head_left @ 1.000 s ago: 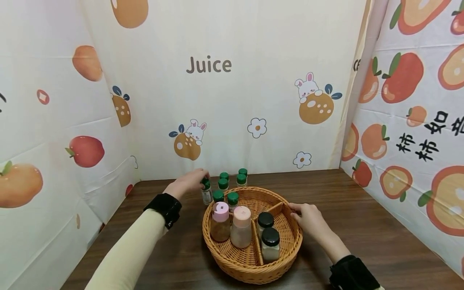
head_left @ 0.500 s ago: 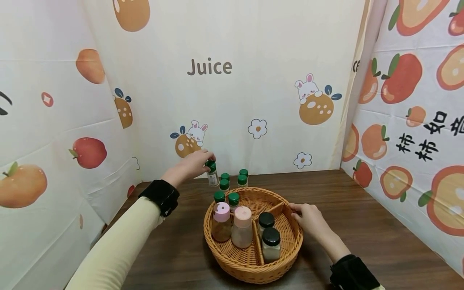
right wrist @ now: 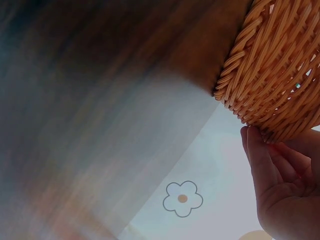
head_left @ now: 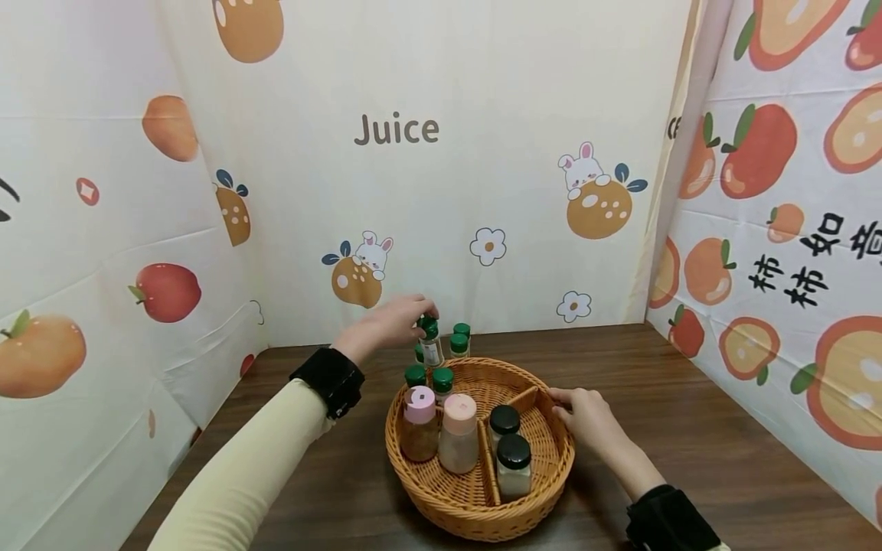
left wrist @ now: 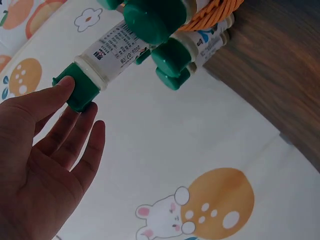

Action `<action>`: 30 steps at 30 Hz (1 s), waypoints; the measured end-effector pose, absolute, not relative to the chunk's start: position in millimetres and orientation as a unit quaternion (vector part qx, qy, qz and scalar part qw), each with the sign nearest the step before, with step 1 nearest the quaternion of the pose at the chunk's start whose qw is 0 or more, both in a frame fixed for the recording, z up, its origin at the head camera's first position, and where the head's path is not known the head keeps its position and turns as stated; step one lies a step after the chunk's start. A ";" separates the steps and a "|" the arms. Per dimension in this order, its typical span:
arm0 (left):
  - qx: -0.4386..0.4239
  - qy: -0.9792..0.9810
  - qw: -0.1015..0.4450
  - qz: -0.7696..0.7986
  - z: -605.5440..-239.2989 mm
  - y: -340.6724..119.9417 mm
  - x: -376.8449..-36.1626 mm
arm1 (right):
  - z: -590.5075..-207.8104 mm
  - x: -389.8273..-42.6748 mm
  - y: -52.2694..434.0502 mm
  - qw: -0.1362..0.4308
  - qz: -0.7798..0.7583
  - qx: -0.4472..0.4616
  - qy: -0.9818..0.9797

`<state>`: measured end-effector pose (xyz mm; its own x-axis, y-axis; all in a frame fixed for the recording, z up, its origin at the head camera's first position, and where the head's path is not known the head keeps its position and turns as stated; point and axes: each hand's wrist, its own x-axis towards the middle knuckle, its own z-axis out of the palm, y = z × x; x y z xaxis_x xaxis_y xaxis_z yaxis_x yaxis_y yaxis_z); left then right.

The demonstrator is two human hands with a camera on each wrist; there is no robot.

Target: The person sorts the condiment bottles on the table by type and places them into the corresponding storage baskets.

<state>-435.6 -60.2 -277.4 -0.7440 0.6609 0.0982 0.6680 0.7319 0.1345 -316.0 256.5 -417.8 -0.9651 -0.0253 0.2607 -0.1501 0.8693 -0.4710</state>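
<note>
A dark wooden counter (head_left: 689, 413) fills the lower half of the head view, walled at its far edge and at both side edges by pale fruit-printed cloth (head_left: 482, 92), so the only open side is the near edge where the person stands. Bare counter lies to the right of the round wicker basket (head_left: 441, 513) and at the far right corner; on the left a narrower strip runs along the left edge. The basket sits near the middle of the counter, closer to the near edge, split by wicker dividers. In its left compartment stand a pink-capped bottle (head_left: 419, 423) and a peach-capped bottle (head_left: 458, 432) side by side; two black-lidded jars (head_left: 513, 465) stand in the near right compartment, and two small green-capped bottles (head_left: 442, 379) stand by the far rim. The right hand (head_left: 586, 417) rests on the basket's right rim, its fingers (right wrist: 256, 150) curled against the outer weave. The left hand (head_left: 393, 325) is raised over the far rim, thumb and fingertips pinching the green cap of a small spice bottle (head_left: 431, 344), the other fingers (left wrist: 85, 150) fairly straight; that bottle hangs clear of the counter, just above the basket's far edge. Behind it, more green-capped bottles (head_left: 460, 340) stand between the basket and the far cloth wall.
</note>
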 end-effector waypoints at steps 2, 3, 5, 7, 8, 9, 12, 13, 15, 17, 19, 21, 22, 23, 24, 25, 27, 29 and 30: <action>-0.357 -0.931 0.013 -0.073 -281.3 -57.5 -436.6 | -417.4 -316.4 256.2 0.124 0.254 0.045 -0.958; -0.358 -0.931 0.010 -0.068 -283.0 -56.6 -437.2 | -416.9 -316.6 255.9 0.122 0.254 0.045 -0.958; -0.361 -0.930 0.000 -0.065 -285.8 -55.2 -437.4 | -416.6 -316.9 255.6 0.121 0.254 0.046 -0.958; -0.366 -0.929 -0.007 -0.059 -288.0 -54.0 -437.3 | -416.8 -317.0 255.6 0.121 0.252 0.042 -0.959; -0.369 -0.928 -0.011 -0.058 -289.1 -53.8 -437.0 | -416.8 -316.9 255.6 0.121 0.251 0.041 -0.960; -0.372 -0.926 -0.015 -0.058 -290.3 -53.6 -437.0 | -417.0 -316.9 255.6 0.122 0.248 0.040 -0.960; -0.380 -0.923 -0.025 -0.060 -294.3 -53.6 -437.1 | -417.3 -316.8 255.8 0.124 0.246 0.039 -0.961; -0.380 -0.923 -0.029 -0.061 -296.0 -53.7 -437.5 | -417.3 -316.6 255.7 0.124 0.246 0.039 -0.960; -0.378 -0.923 -0.038 -0.065 -299.5 -54.1 -438.4 | -417.2 -316.3 255.4 0.124 0.248 0.040 -0.960; -0.374 -0.924 -0.044 -0.067 -303.5 -54.5 -439.5 | -417.2 -316.0 255.1 0.123 0.250 0.041 -0.960; -0.370 -0.925 -0.049 -0.069 -306.8 -54.7 -440.1 | -417.4 -315.7 254.9 0.122 0.251 0.041 -0.959; -0.370 -0.925 -0.053 -0.072 -309.4 -54.8 -440.6 | -417.5 -315.6 254.8 0.122 0.252 0.042 -0.959; -0.370 -0.925 -0.054 -0.072 -310.4 -54.6 -440.8 | -417.6 -315.6 255.0 0.122 0.252 0.041 -0.959; -0.370 -0.925 -0.055 -0.072 -311.2 -54.6 -440.9 | -417.9 -315.4 255.2 0.121 0.253 0.039 -0.959; -0.370 -0.924 -0.056 -0.072 -311.9 -54.4 -441.1 | -417.8 -315.5 255.2 0.121 0.253 0.040 -0.959; -0.371 -0.924 -0.058 -0.070 -312.5 -54.2 -441.3 | -417.8 -315.5 255.3 0.121 0.253 0.039 -0.959; -0.374 -0.923 -0.060 -0.068 -313.5 -53.4 -441.7 | -417.5 -315.3 255.2 0.120 0.254 0.038 -0.959; -0.377 -0.922 -0.060 -0.063 -314.5 -52.7 -442.1 | -417.1 -315.2 255.1 0.119 0.254 0.038 -0.959; -0.378 -0.922 -0.061 -0.061 -314.8 -52.2 -442.2 | -416.8 -315.1 255.0 0.119 0.254 0.039 -0.959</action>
<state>-442.2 -52.2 -314.8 -0.7063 0.7048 -0.0667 0.6897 0.7063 0.1596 -315.1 255.0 -416.8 -0.9686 -0.0135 0.2482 -0.1346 0.8679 -0.4781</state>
